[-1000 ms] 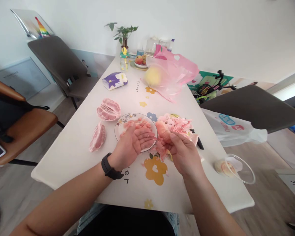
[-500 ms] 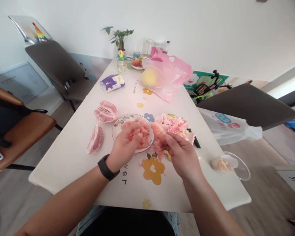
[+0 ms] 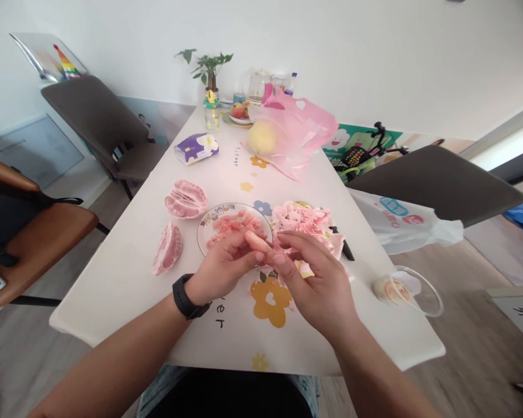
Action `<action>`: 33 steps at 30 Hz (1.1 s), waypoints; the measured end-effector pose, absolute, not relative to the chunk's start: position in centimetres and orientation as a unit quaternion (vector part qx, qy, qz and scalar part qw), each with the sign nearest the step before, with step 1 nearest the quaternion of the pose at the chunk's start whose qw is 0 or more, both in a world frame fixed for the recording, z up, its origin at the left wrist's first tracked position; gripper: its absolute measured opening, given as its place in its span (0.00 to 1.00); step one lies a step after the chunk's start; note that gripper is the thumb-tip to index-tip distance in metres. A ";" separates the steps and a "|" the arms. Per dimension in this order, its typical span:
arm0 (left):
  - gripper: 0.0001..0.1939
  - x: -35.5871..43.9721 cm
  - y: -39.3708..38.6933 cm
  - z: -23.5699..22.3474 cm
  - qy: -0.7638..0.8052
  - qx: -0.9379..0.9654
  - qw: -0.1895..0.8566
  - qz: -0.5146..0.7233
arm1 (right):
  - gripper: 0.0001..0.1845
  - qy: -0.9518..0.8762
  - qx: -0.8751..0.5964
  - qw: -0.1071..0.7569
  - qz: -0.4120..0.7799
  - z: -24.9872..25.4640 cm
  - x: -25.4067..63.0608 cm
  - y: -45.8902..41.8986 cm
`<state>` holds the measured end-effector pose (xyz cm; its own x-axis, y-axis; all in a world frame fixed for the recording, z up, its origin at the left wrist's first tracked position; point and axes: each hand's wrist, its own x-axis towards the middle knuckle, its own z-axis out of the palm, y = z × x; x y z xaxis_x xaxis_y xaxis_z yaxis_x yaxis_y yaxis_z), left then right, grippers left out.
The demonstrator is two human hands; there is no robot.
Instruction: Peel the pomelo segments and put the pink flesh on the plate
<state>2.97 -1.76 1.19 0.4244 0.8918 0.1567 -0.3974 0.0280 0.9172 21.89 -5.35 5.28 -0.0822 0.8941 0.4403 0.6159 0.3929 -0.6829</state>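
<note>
A pale pink pomelo segment (image 3: 257, 240) is pinched between my left hand (image 3: 223, 262) and my right hand (image 3: 320, 281), over the near right rim of the plate. My left thumb and fingers close on its lower side, and my right thumb and forefinger meet at its right end. Beneath lies the plate (image 3: 203, 231), with peeled pomelo pulp (image 3: 233, 225) on it. A heap of pink pomelo skins (image 3: 303, 223) sits just beyond my right hand. Left of the plate rest a larger piece of pomelo (image 3: 186, 199) and a smaller pomelo wedge (image 3: 168, 248).
Farther back are a purple tissue pack (image 3: 196, 148) and a pink plastic bag (image 3: 307, 125) with a yellow fruit (image 3: 262, 138). A black handle (image 3: 347, 251) pokes out by the skins. A clear plastic tub (image 3: 407, 290) stands at the right edge, near a hanging white bag (image 3: 401, 223).
My right hand has brought the pomelo segment left and down to my left hand, which has come off the pulp on the plate. Both hands now meet at the segment.
</note>
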 end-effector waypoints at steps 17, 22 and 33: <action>0.11 3.4 -2.0 0.9 0.194 0.548 0.709 0.400 | 0.12 -0.696 -0.559 0.320 0.319 7.6 22.5 -4.9; 0.12 3.3 -2.1 0.6 0.213 0.548 0.709 0.390 | 0.10 -0.671 -0.579 0.309 0.345 7.3 22.8 -4.8; 0.12 3.4 -2.2 0.5 0.213 0.569 0.706 0.364 | 0.12 -0.617 -0.569 0.308 0.448 6.5 23.4 -4.5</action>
<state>3.41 -2.15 0.45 0.6436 0.7570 0.1133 -0.2715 0.0875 0.9584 23.36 -4.54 6.51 -0.1624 0.9782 -0.1296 0.4272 -0.0487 -0.9028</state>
